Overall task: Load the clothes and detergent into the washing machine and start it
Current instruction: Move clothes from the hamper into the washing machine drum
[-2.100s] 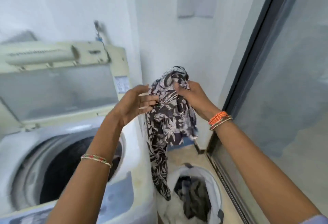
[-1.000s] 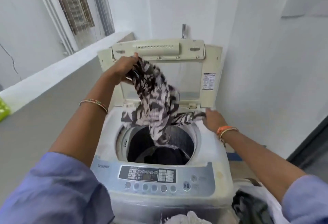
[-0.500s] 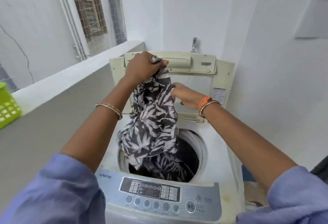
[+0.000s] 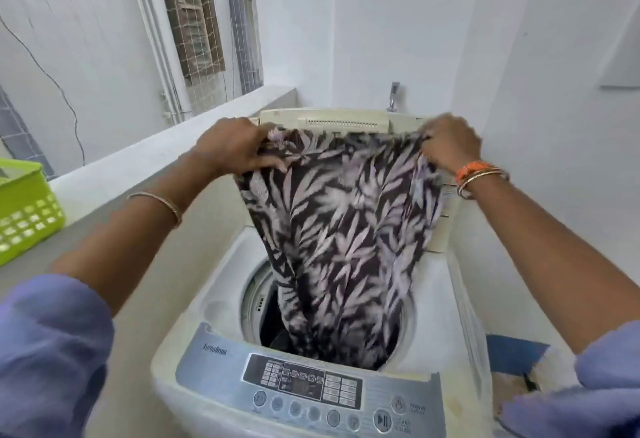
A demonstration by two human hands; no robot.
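Observation:
A black garment with a pale leaf print (image 4: 343,236) hangs spread wide over the top-loading washing machine (image 4: 214,302). My left hand (image 4: 235,150) grips its upper left corner and my right hand (image 4: 450,143) grips its upper right corner. Both hands are held up in front of the raised lid (image 4: 332,118). The garment's lower end reaches down into the round drum opening (image 4: 259,302), where dark clothes lie. The grey control panel (image 4: 311,392) with its buttons faces me at the front.
A green plastic basket (image 4: 24,209) sits on the grey ledge (image 4: 104,181) at the left. White walls close in behind and to the right of the machine. A tap (image 4: 393,96) sticks up behind the lid. A blue patch of floor (image 4: 512,354) shows at the lower right.
My right hand moved out to the right along the garment's top edge, and the bunched cloth is now stretched flat between both hands over the drum.

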